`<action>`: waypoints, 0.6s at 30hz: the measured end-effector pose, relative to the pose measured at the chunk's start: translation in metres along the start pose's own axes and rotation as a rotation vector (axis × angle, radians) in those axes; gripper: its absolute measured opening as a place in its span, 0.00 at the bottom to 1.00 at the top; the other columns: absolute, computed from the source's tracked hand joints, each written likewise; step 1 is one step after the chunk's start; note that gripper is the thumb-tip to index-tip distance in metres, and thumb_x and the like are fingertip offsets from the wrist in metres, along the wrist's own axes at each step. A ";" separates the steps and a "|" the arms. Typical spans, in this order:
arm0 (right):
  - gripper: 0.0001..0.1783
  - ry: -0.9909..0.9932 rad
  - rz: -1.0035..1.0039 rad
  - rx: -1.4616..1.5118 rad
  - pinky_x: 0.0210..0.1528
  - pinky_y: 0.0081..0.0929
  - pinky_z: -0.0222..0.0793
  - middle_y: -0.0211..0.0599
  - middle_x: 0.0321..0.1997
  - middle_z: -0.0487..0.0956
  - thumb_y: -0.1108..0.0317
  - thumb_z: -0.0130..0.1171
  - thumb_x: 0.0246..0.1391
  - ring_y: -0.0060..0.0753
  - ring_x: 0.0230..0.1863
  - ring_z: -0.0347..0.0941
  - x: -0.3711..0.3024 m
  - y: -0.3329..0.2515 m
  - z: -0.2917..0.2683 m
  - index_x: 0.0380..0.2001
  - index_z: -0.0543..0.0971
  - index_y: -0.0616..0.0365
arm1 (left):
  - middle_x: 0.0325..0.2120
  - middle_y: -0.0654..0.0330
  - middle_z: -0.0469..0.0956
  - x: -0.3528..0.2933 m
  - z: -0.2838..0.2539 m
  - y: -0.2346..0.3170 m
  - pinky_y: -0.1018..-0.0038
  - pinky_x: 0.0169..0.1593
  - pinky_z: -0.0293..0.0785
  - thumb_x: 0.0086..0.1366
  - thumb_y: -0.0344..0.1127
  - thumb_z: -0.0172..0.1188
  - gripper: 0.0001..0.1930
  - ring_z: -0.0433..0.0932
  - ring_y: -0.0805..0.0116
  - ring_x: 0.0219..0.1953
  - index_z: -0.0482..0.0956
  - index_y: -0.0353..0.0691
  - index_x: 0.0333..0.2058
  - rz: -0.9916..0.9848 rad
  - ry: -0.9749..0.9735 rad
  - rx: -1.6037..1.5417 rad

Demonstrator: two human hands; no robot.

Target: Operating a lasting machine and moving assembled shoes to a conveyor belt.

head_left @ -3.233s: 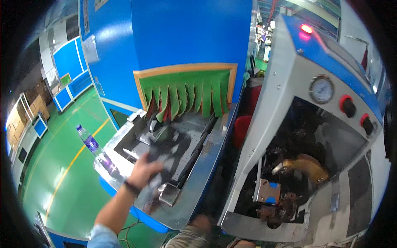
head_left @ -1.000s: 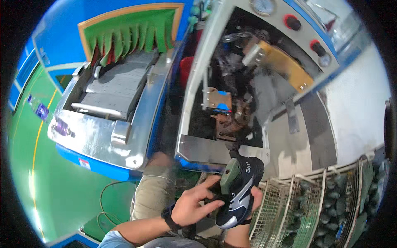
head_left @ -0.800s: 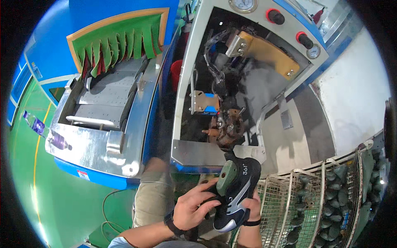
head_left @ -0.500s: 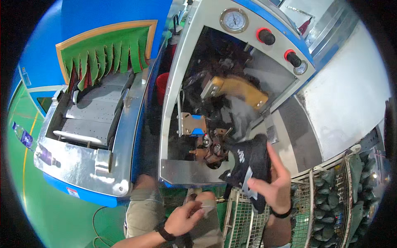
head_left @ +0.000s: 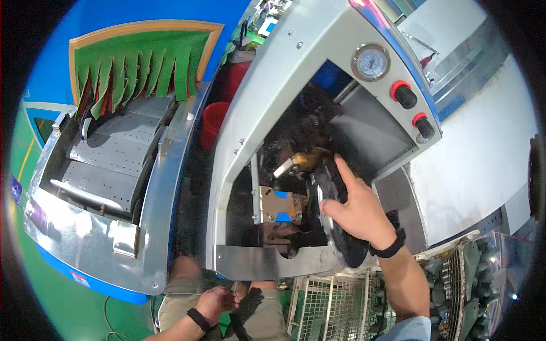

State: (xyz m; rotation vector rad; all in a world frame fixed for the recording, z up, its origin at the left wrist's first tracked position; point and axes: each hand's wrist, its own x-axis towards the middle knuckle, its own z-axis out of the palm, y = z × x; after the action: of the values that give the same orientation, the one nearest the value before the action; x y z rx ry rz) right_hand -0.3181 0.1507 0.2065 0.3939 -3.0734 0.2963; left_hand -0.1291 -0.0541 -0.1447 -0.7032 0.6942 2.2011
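My right hand grips a black shoe upper with a pale strip along its side. Thumb and forefinger press on it inside the opening of a grey machine. The upper stands steeply beside a tan curved arm and a tan plate with blue patches; whether it touches them is hidden. Low over my lap, my left hand has its fingers curled together. Anything inside them cannot be made out.
A pressure gauge and red-black knobs sit on the machine's front. At left, a metal conveyor runs under a green strip curtain. A wire cage cart with many dark green shoe lasts stands at lower right.
My right hand has carried the shoe upper up and forward into the machine's opening, turning it more upright. My left hand has drawn back toward my lap. The view has shifted.
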 end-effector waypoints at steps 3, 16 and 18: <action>0.47 0.170 -0.073 0.033 0.52 0.45 0.70 0.63 0.45 0.76 0.60 0.64 0.41 0.64 0.47 0.74 0.002 0.005 0.011 0.68 0.63 0.55 | 0.32 0.46 0.80 -0.008 0.009 0.001 0.59 0.43 0.79 0.70 0.32 0.45 0.11 0.81 0.50 0.37 0.72 0.29 0.38 -0.022 0.029 0.039; 0.49 0.542 -0.045 -0.023 0.44 0.51 0.71 0.58 0.46 0.71 0.63 0.62 0.46 0.64 0.41 0.73 -0.043 -0.025 0.022 0.72 0.55 0.48 | 0.30 0.55 0.81 0.018 0.001 -0.038 0.70 0.35 0.74 0.68 0.32 0.50 0.10 0.79 0.65 0.29 0.79 0.33 0.35 0.094 0.128 0.298; 0.48 0.494 0.022 -0.104 0.44 0.54 0.71 0.63 0.51 0.68 0.61 0.63 0.48 0.69 0.45 0.71 -0.072 -0.041 0.026 0.72 0.55 0.47 | 0.28 0.59 0.80 -0.005 0.011 -0.035 0.73 0.28 0.72 0.65 0.33 0.53 0.09 0.75 0.71 0.25 0.78 0.34 0.34 0.190 0.099 0.319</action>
State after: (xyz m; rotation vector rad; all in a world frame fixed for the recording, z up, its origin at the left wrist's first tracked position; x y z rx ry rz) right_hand -0.2380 0.1249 0.1845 0.2379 -2.5956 0.1957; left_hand -0.1029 -0.0284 -0.1425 -0.6034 1.1739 2.1623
